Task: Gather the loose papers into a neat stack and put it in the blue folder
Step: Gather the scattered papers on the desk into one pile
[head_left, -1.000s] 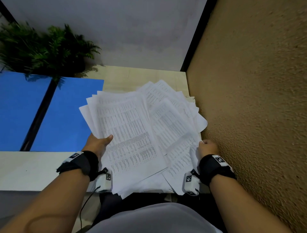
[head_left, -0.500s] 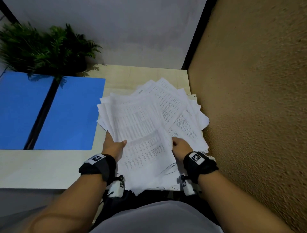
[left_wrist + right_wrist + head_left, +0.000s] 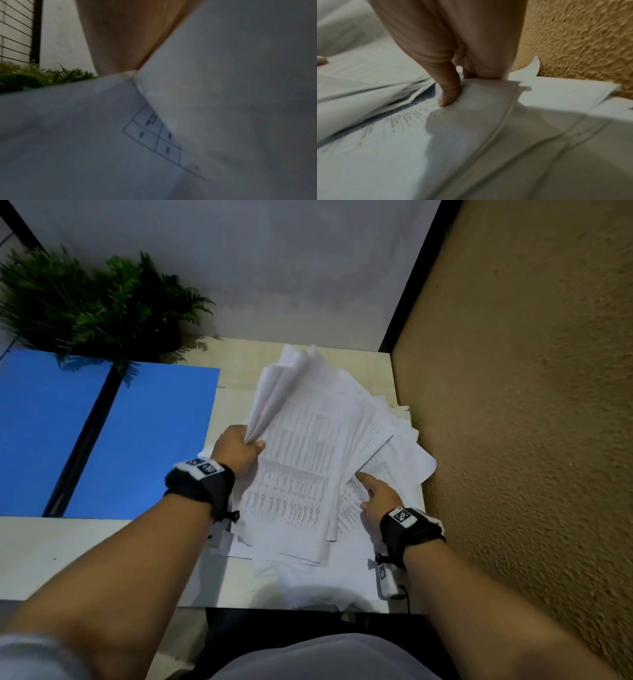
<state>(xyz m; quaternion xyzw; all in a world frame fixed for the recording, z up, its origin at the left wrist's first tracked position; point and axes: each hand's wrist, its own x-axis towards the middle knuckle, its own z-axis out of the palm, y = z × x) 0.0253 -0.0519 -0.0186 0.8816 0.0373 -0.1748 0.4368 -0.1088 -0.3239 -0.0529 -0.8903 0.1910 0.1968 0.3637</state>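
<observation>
Head view: left hand (image 3: 236, 451) grips papers' (image 3: 308, 474) lifted left edge.
Uncurled right hand (image 3: 376, 498) presses them near-right; wall (image 3: 513, 440) nr right edge, blue folder (image 3: 144, 440) open just left.

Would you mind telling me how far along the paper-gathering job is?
Done: the papers lie in one loose, fanned pile. In hand: the left hand grips its left edge; the right hand presses sheets. Left: squaring it up and filling the open blue folder.

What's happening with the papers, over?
Left hand grips lifted papers; right hand presses the rest. Fanned, not stacked. Blue folder open, leftward; fern overhangs its far edge.
</observation>
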